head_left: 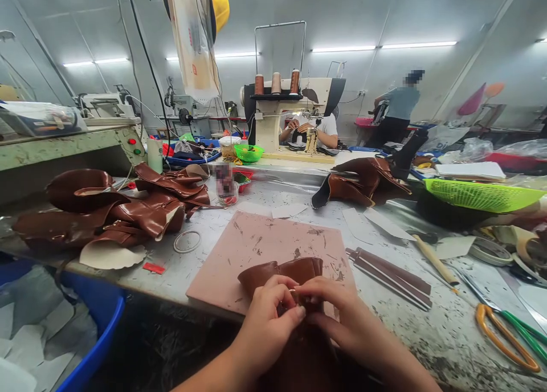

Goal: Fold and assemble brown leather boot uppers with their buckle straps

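- Desk [239, 209]: cluttered; near edge runs just below fingers.
- Pink board [265, 238]: under and beyond fingers, far part bare.
- Brown leather piece [273, 269]: folded, at board's near edge, touching fingertips.
- Left hand [265, 318], right hand [350, 323]: fingers pressed together, pinching small fitting [294, 294] against leather; type too small to tell.
- Step, judged: attaching fitting to leather.
- Next move calls for steady pinch, fine alignment.
- Open room: board beyond fingers. Dark strips [388, 275] lie near, right of fingers.

Your scuffed grey bench [205, 266] carries a pink board [265, 244] in front of you, a heap of brown leather pieces [128, 212] and a thin ring [187, 241] to its left, dark strips [391, 275], a wooden-handled tool [436, 261] and orange-and-green-handled scissors [513, 322] to its right, and a green basket [482, 195] farther back.
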Tool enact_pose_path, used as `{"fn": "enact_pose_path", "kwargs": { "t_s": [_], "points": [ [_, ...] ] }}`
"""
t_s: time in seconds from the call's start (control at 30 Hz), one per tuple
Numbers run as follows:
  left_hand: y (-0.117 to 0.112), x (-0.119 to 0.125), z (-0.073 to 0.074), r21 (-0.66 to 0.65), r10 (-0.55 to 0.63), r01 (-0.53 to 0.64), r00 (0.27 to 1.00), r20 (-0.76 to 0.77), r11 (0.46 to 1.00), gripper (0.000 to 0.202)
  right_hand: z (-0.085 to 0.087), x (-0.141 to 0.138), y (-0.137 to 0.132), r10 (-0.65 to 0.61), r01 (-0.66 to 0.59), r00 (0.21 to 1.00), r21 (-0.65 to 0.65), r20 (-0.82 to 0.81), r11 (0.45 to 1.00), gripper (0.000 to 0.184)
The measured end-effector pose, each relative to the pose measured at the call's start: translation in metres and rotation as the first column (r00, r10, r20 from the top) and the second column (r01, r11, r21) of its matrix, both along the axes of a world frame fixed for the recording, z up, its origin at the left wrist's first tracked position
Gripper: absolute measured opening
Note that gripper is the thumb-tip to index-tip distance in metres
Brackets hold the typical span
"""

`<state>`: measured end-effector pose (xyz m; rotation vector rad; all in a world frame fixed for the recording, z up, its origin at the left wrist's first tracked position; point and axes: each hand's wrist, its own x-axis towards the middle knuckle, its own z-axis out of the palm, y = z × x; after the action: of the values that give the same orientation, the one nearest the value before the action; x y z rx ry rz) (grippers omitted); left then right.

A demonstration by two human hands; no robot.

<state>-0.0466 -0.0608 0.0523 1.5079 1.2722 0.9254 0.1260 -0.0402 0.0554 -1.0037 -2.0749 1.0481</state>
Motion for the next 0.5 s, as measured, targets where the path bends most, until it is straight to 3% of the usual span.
{"fn": "enact_pose_path", "kwargs": {
  "t_s": [0.13,0.3,0.4,0.5],
  "points": [
    [0.001,-0.002,0.005,-0.029,-0.02,0.021,0.999,0.05,0.999,0.018,-0.004,0.0,0.001,0.004,-0.024,0.991,0.142,0.135,0.99,0.04],
    [-0.006,-0.003,0.015,0.036,-0.076,0.087,0.965,-0.252,0.996,0.015,-0.008,0.001,0.002,-0.075,-0.005,0.966,0.308,0.249,0.952,0.035],
    [-0.007,-0.003,0.017,0.089,-0.128,0.17,0.926,-0.356,0.981,0.015,-0.007,0.002,0.001,-0.131,0.068,0.966,0.271,0.222,0.96,0.033],
    [-0.006,-0.002,0.014,0.121,-0.125,0.177,0.929,-0.348,0.977,0.017,-0.003,0.004,0.0,-0.103,0.088,0.986,0.112,0.133,0.99,0.028]
  ]
}}
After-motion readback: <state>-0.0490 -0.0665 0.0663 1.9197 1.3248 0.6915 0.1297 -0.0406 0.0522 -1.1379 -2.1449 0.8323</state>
